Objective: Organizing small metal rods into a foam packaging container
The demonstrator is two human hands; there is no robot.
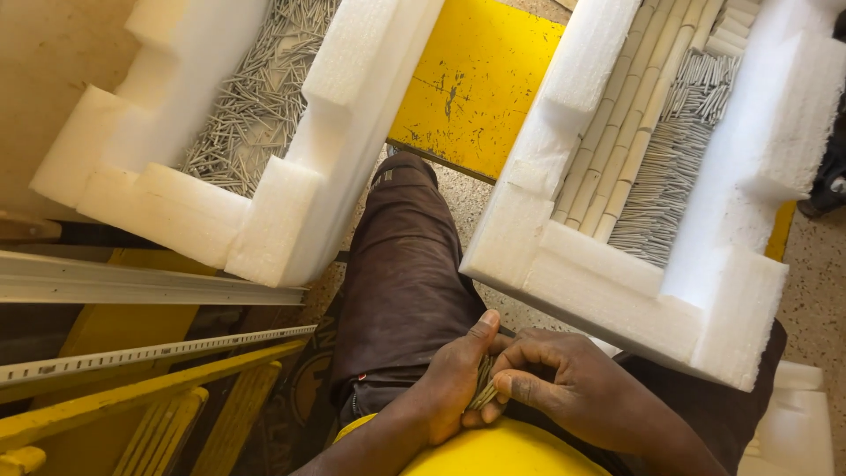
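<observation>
My left hand (454,375) and right hand (564,388) meet in my lap, fingers touching, just above the yellow shirt hem (493,451). Both are curled narrow around a small bundle of thin grey nails (483,388), which is pinched between the left palm and the right fingertips; only a sliver of the bundle shows between them. The left thumb points up and away from me, and the right fingers fold over the top of the bundle.

Under both hands lie my legs in dark brown trousers (401,264), the left knee stretching away from the left hand.

Left of the left hand, well apart, I see yellow wooden slats (167,414) and two long metal rails (132,286), one of them marked like a ruler.

Just beyond the right hand sits a white foam tray (617,282) resting on my right thigh; it holds neat rows of grey nails (665,181) beside pale strips (617,132).

Farther off, past the left hand, a second white foam tray (264,229) holds a loose heap of nails (256,97). Between the two trays, farthest out, lies a scuffed yellow board (471,84) on speckled floor.
</observation>
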